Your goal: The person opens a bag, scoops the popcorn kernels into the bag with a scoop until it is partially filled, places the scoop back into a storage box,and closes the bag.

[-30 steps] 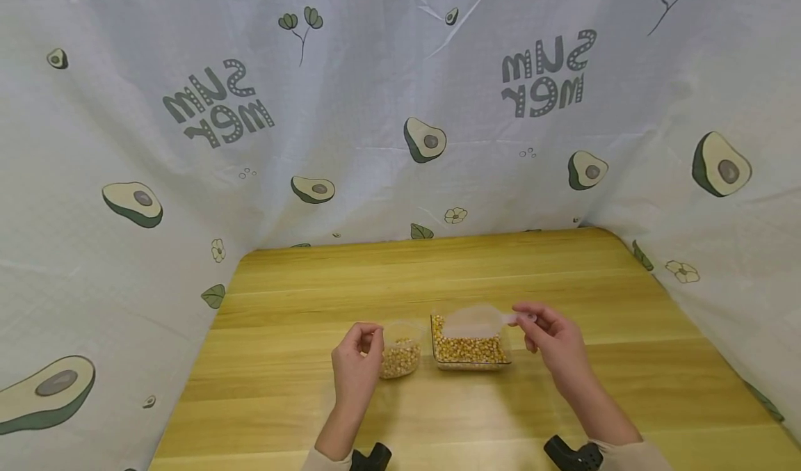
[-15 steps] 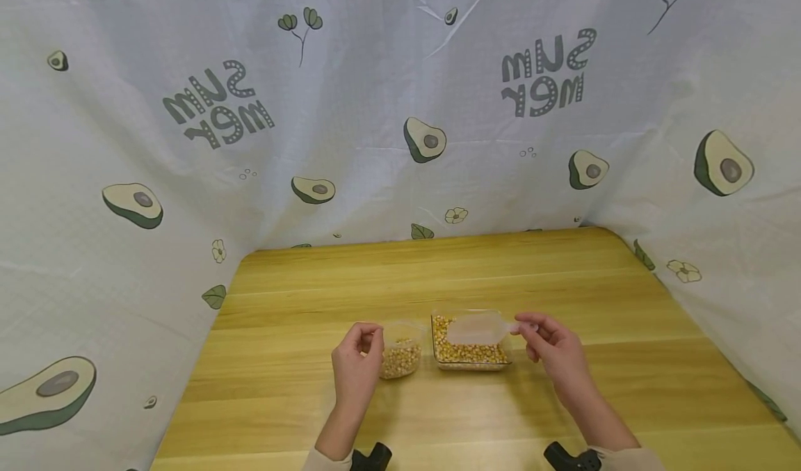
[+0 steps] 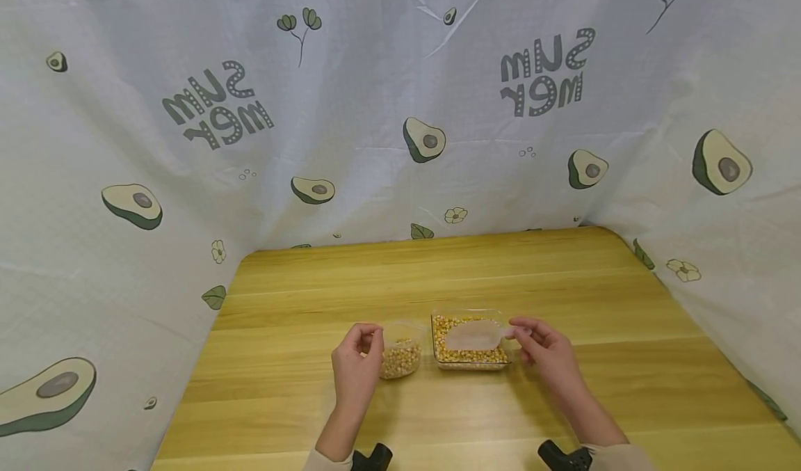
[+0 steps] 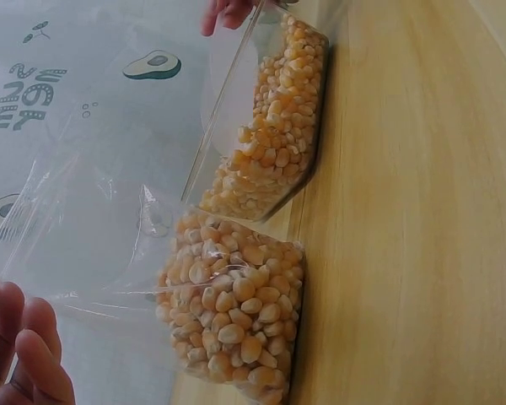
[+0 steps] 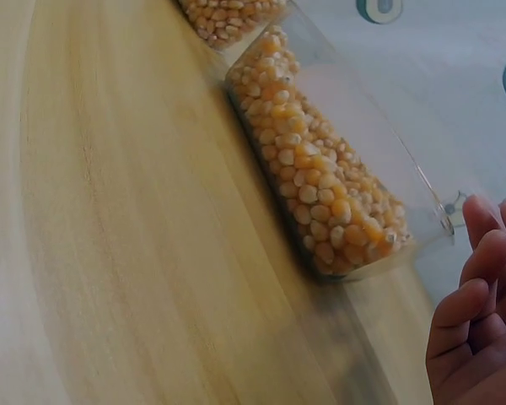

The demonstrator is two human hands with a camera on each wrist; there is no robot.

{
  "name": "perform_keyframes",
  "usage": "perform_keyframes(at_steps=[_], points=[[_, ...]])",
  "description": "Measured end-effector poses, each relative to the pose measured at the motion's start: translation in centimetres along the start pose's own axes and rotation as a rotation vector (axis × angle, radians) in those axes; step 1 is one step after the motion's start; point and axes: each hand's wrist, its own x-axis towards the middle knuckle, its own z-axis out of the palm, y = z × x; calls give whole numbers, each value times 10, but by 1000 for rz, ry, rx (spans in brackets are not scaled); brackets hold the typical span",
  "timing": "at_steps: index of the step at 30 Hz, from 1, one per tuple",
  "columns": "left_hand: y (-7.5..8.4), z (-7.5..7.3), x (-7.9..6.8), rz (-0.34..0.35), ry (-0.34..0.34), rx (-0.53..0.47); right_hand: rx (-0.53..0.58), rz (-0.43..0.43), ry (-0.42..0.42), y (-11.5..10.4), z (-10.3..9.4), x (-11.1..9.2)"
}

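My left hand [image 3: 358, 363] pinches the edge of a clear plastic bag [image 4: 101, 253], which stands on the table with dried corn kernels [image 4: 232, 295] in its lower part. Just right of the bag is a clear rectangular container [image 3: 472, 366], partly filled with the same yellow kernels [image 5: 320, 186]. My right hand [image 3: 547, 360] pinches the handle of a pale translucent scoop [image 3: 473, 335] at the container's right side. The scoop's wide head lies within the container's outline, over the kernels. Whether it touches them I cannot tell.
Bag and container stand side by side on a wooden table [image 3: 300, 297]. A pale cloth [image 3: 363, 95] printed with avocados hangs behind the table and along both sides. Dark devices [image 3: 372, 457] are strapped at both wrists.
My right hand has moved the scoop down and toward me, then slightly left, and the scoop's head now sits lower over the container. My left hand and the bag have stayed still.
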Motion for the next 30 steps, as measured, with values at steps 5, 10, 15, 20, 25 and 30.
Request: perform_keyframes(at_steps=[5, 10, 15, 20, 25, 30], points=[[1, 0, 0, -6, -2, 4, -11, 22, 5, 2, 1, 1], [1, 0, -1, -23, -10, -3, -32, 24, 8, 5, 1, 2], [-1, 0, -1, -30, -13, -5, -43, 36, 8, 6, 1, 2], [-2, 0, -1, -28, -14, -5, -61, 45, 8, 5, 0, 1], [-3, 0, -1, -30, -18, -11, -72, 50, -12, 6, 0, 0], [-4, 0, -1, -19, -21, -16, -67, 51, -52, 10, -1, 0]])
